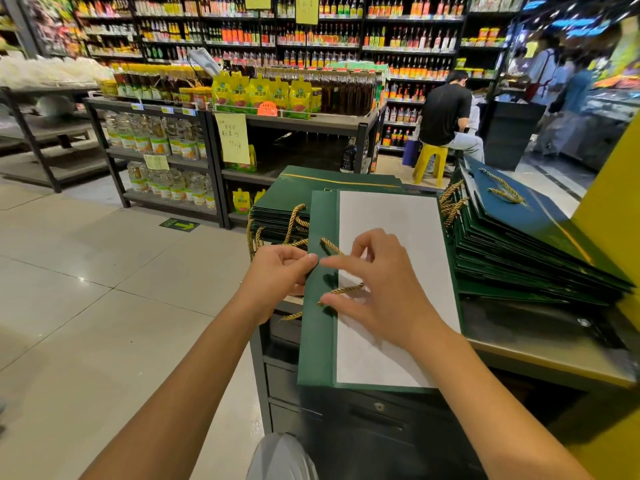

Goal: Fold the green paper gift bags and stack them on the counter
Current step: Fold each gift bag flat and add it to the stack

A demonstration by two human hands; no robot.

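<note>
Lying flat on the surface (519, 344), the green bag (320, 341) is running lengthwise away from me, directly beneath both hands. My left hand (280, 275) is pinching its left folded edge. My right hand (377, 296) is spreading over the gold cord (346, 289), nearer the bag's middle; whether it is gripping, I cannot tell. The far stack (273, 216) and the right stack (519, 265) are flanking the bag.

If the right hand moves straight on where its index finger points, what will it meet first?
Probably the left hand, holding the green bag's edge; the right hand seems nearly touching it.
</note>
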